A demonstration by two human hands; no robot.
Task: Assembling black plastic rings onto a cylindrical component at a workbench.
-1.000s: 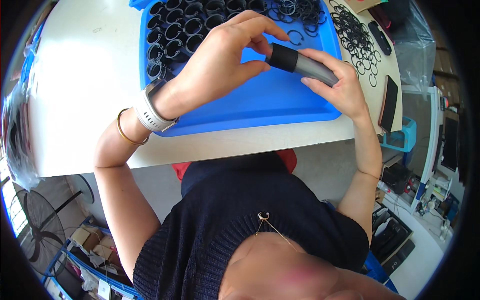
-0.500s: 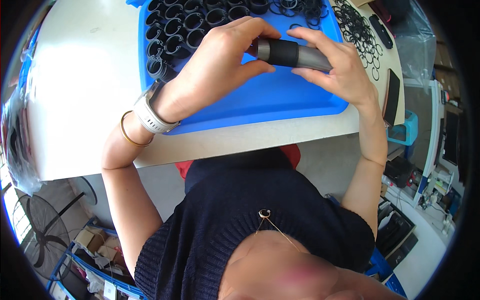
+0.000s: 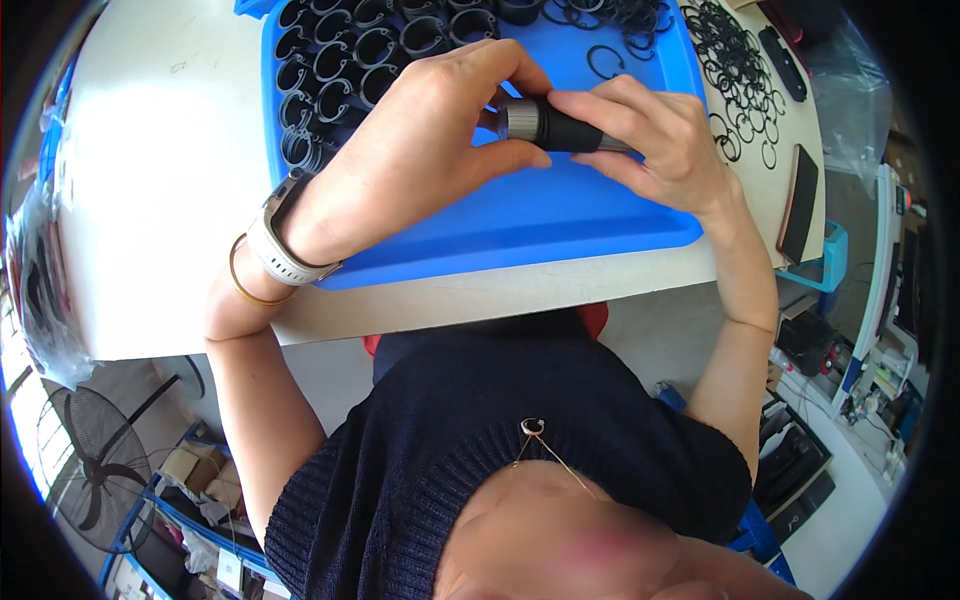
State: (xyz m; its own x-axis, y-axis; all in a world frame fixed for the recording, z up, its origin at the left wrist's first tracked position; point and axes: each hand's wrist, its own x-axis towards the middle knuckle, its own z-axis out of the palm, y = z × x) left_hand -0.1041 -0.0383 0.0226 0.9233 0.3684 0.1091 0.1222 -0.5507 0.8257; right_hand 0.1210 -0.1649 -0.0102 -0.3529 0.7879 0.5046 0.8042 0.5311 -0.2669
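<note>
At the far left edge a clear plastic bag (image 3: 40, 290) hangs beside the white bench (image 3: 150, 180), and its shape is bent by the lens, so what is inside cannot be made out. Below the bench a fan (image 3: 95, 470) stands on the floor, partly dark. On the bench lies a blue tray (image 3: 520, 215); its top side is cut off by the picture rim. In the upper left part of the tray many black split rings (image 3: 330, 60) lie in rows, and the lowest ones are hidden behind the left hand (image 3: 420, 150). This hand wears a pale watch (image 3: 280, 240) and a thin gold bangle (image 3: 240, 285) at the wrist. Its fingers curl closed around the metal end of a dark cylinder part (image 3: 555, 128), so this end is mostly covered. The cylinder part is held above the middle of the tray, lying almost level between both hands. The right hand (image 3: 650, 145) grips the other end, with fingers wrapped over it, and this end cannot be seen. To the right of the tray, loose thin black rings (image 3: 735, 70) lie on the bench. Near them a dark flat phone (image 3: 800, 200) lies at the bench edge. The far right things are too small to tell.
</note>
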